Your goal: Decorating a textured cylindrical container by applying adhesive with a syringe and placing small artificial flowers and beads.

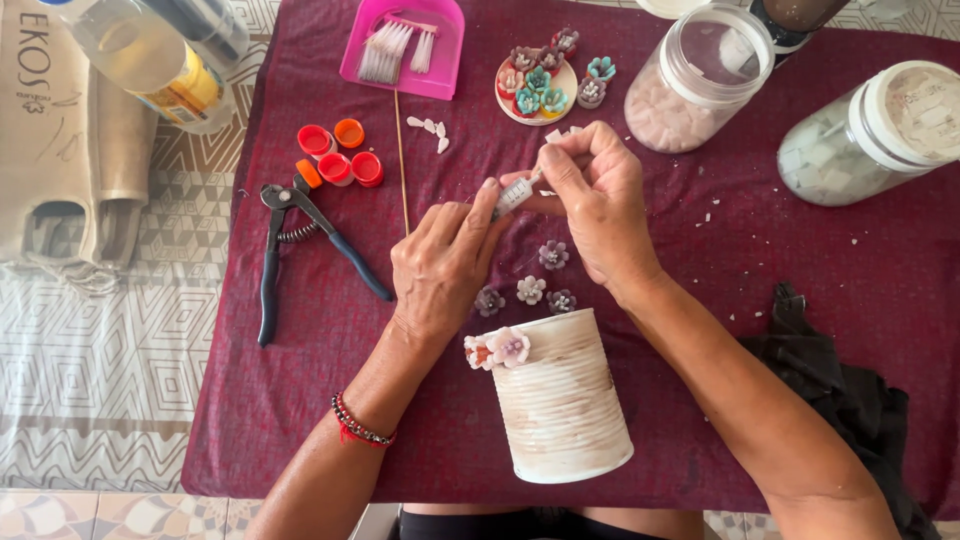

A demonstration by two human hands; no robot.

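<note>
Maroon cloth covers the tabletop where you work, and both hands meet above its middle. Your left hand pinches the lower end of a small white tube between thumb and fingertips, while your right hand is closed round its upper end; what the tube holds I cannot tell.

Just below your hands lies the ribbed white tin can on its side, and so far it carries only a small cluster at its rim: a pale pink shell flower touching an orange-and-white flower. The rest of its wall is bare, so I judge the decorating barely begun.

Three loose small grey and white shell flowers wait on the cloth between your hands and the can. More finished coloured flowers sit on the round wooden disc farther back, with two clear plastic jars of pale shell pieces to the right. Blue-handled pliers and red and orange bottle caps lie well apart to the left.
</note>
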